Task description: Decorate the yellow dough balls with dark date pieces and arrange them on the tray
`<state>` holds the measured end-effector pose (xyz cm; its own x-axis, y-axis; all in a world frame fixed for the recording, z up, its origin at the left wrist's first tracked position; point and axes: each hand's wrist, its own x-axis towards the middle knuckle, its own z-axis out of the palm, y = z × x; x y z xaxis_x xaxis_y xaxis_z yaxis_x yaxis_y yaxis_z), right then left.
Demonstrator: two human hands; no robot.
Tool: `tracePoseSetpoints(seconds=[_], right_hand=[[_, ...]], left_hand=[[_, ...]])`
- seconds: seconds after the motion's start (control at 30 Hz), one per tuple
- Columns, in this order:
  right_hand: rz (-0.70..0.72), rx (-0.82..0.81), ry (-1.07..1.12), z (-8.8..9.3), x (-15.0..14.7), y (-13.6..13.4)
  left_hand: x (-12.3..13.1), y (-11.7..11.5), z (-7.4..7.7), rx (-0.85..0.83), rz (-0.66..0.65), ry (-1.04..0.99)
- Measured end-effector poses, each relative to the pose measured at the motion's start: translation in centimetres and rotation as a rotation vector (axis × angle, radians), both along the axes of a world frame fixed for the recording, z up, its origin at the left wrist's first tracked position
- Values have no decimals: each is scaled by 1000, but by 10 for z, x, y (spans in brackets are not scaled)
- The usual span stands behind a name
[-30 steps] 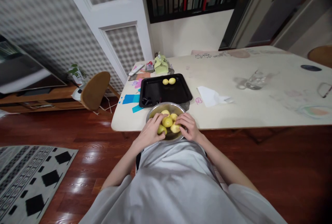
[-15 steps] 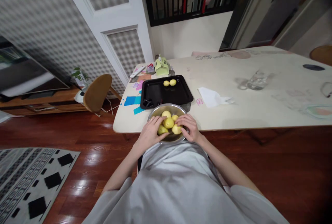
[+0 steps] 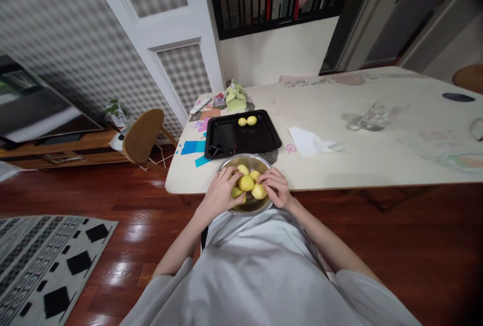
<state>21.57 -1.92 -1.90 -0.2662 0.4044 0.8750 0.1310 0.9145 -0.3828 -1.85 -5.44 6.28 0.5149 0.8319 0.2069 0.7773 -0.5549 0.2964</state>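
A round metal bowl (image 3: 260,208) with several yellow lemons (image 3: 246,183) in it sits against my front at the table's near edge. My left hand (image 3: 221,192) reaches over the bowl's left rim, its thumb and bent fingers closed about the leftmost lemon (image 3: 237,193). From the right side, my right hand (image 3: 277,187) has its curled fingertips on the lemon (image 3: 258,191) at the right, with the thumb close by that fruit's edge. Just beyond the bowl lies a black tray (image 3: 245,137), where two more lemons (image 3: 251,120) rest near the far rim.
Small dark items (image 3: 216,150) lie in the tray's near left corner. A crumpled white tissue (image 3: 307,141) and a clear glass cup (image 3: 373,120) are farther right on the white table (image 3: 324,165). Behind the tray stand a green box (image 3: 236,98) and a white remote (image 3: 200,105).
The bowl has shifted slightly toward my body and to the right, with the lemons and both hands. My right thumb has drawn back a little from the right lemon.
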Motion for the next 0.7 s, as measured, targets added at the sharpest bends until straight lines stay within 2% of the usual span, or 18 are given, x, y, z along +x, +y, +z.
tracePoseSetpoints(seconds=[0.3,0.53,0.63,0.7], right_hand=[[-47,-54,-36,-6,3,1],[-47,-28,-49,-5,6,3],[-33,-47,-65,-3,7,3],[-24,-75,-67,0,9,4]], left_hand=[[-3,-1,-11,19,-65,-76],[0,6,-15,-31,-44,-85],[0,7,-6,-53,-96,-110],[-3,1,10,-25,-152,-174]])
